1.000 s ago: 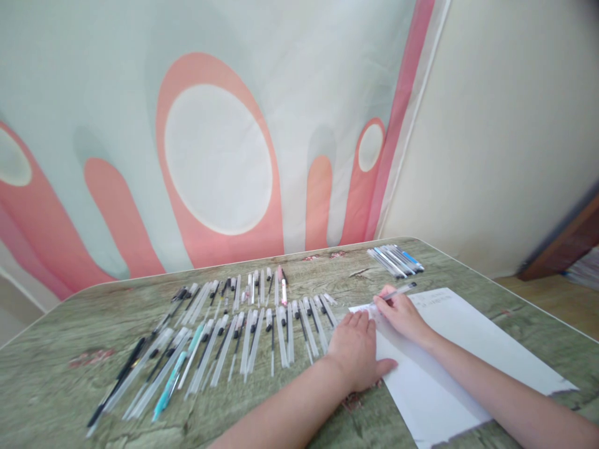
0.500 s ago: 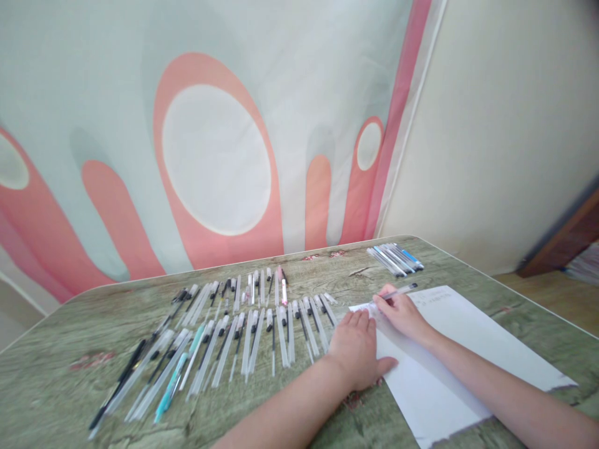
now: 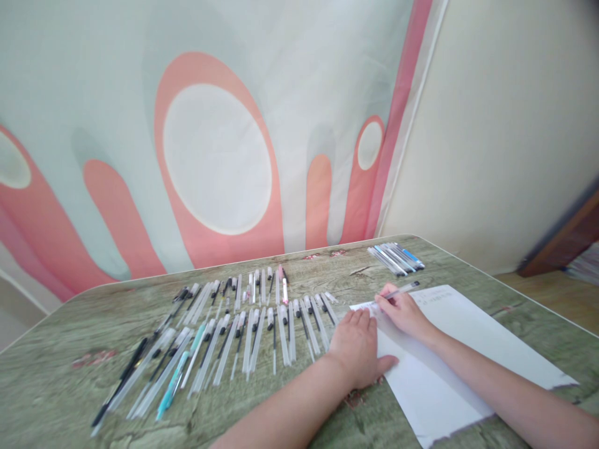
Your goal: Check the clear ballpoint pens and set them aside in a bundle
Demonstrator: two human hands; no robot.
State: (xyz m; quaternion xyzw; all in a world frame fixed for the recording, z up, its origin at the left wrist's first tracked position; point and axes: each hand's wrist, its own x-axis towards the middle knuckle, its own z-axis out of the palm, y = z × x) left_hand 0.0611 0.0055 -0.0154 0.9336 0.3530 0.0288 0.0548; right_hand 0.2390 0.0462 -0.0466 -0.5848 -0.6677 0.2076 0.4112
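My right hand (image 3: 403,313) is closed round a clear pen (image 3: 397,291) with a dark end, which slants up to the right. Its tip end is at the upper left part of a white sheet of paper (image 3: 472,349), hidden by the fingers. Faint writing shows along the sheet's top edge. My left hand (image 3: 356,348) lies flat with fingers stretched, its thumb over the sheet's left edge. Just left of it, rows of pen parts (image 3: 243,346) lie on the table: clear barrels, dark refills and caps. Among them is a turquoise pen (image 3: 174,383).
A bundle of clear and blue pens (image 3: 397,259) lies at the far right of the wood-patterned table (image 3: 51,374). A pink and white pen (image 3: 284,288) is at the end of the back row. Behind stands a patterned cloth (image 3: 215,156), with a plain wall (image 3: 496,137) to the right.
The right hand and its pen have shifted very slightly to the right along the sheet's top. The left hand keeps its place on the paper edge.
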